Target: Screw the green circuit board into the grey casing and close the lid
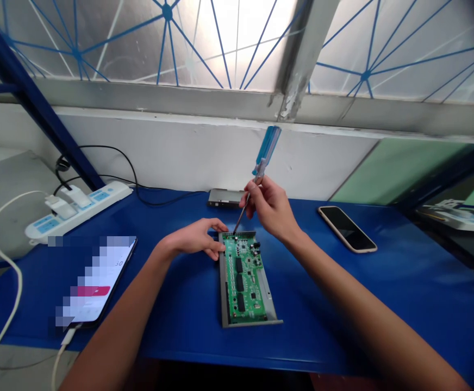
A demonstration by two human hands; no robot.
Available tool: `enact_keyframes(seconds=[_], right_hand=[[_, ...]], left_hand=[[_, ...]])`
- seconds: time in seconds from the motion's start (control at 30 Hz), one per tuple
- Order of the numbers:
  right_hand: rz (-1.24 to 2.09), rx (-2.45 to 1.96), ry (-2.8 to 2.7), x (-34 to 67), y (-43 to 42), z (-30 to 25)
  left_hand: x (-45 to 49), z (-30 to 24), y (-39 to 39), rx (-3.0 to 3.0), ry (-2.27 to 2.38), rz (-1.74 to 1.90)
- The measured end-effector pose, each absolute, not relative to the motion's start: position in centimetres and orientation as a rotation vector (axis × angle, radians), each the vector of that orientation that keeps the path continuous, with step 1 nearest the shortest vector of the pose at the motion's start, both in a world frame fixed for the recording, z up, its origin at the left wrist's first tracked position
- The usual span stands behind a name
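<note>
A green circuit board [245, 277] lies in a shallow grey metal tray [270, 296] on the blue table. My left hand [198, 237] grips the tray's far left corner, thumb and fingers bent around its edge. In my right hand [269, 206] is a screwdriver [267, 146] with a blue and clear handle, pinched by its shaft. The handle points up, and the tip comes down to the board's far left corner. Whether a screw sits under the tip is too small to tell.
A grey metal piece [224, 197] lies by the wall behind my hands. To the right is a phone [347, 229] in a pale case. On the left are a lit phone [102, 282] on a charging cable and a white power strip [98, 198] with plugs and cords.
</note>
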State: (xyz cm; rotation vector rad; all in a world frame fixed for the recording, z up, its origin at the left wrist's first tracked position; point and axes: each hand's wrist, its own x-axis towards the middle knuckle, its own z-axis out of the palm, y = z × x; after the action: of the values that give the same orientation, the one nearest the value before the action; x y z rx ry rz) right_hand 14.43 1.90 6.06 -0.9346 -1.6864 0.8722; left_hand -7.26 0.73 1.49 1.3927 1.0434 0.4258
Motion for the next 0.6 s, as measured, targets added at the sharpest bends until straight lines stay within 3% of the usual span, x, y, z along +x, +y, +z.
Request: enact_keyframes(seconds=[0.6], right_hand=[[0.614, -0.974, -1.986, 13.2, 1.0, 4.7]], left_hand=[[-6.0, 0.4, 0.6, 1.422, 0.972, 0.532]])
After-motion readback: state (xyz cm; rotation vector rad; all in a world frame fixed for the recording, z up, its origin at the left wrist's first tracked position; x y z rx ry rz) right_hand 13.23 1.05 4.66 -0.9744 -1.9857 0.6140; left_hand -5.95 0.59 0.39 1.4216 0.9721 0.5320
